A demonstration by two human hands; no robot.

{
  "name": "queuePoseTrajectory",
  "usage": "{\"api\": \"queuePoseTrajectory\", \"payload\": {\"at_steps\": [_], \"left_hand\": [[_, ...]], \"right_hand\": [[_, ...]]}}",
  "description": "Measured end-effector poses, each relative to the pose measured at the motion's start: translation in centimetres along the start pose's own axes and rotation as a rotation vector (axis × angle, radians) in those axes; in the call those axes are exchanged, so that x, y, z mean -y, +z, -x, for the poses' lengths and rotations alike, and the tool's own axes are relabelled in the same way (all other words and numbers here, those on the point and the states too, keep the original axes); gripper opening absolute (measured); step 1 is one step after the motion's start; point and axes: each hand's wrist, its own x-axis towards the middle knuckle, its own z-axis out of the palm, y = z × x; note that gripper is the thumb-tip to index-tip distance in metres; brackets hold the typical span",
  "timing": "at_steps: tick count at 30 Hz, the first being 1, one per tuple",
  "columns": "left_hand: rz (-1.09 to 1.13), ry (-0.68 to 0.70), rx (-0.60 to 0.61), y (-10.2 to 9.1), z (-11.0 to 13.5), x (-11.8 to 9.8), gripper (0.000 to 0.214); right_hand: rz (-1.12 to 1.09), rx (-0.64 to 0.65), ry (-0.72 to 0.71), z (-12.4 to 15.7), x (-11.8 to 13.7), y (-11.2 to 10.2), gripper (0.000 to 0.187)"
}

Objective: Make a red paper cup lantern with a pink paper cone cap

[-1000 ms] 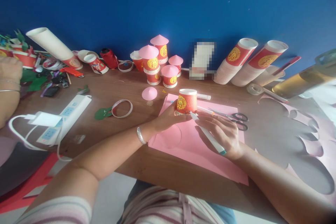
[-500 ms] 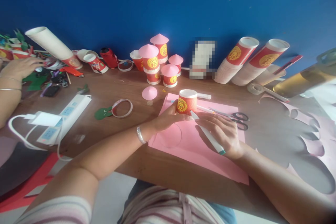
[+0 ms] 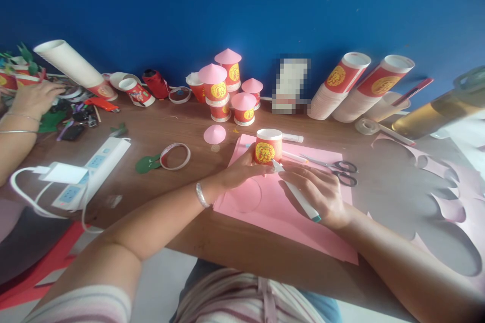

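Since a second ago the red paper cup (image 3: 269,145) has turned slightly, so its yellow emblem faces me more squarely; it stands on the pink paper sheet (image 3: 288,217). My left hand (image 3: 238,171) clasps the cup's left side, and my right hand (image 3: 320,192) grips a white pen (image 3: 299,197) whose tip touches the cup's foot. Scissors (image 3: 341,171) lie right of the cup, a pink cone (image 3: 214,134) is to its left, and a co-worker's hand (image 3: 34,101) is far left.
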Motion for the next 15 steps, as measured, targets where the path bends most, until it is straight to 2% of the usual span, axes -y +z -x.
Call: {"api": "queuePoseTrajectory", "payload": {"at_steps": [5,12,15], "left_hand": [[-0.007,-0.011,-0.002,-0.2,0.0,0.2,0.044],[0.003,-0.016,-0.001,0.0,0.0,0.1,0.044],[0.003,-0.007,0.012,0.2,0.0,-0.1,0.042]], "right_hand": [[0.007,-0.035,-0.025,-0.2,-0.1,0.0,0.029],[0.037,-0.048,-0.055,-1.0,0.2,-0.2,0.037],[0.071,-0.040,-0.075,-1.4,0.3,-0.4,0.034]]}}
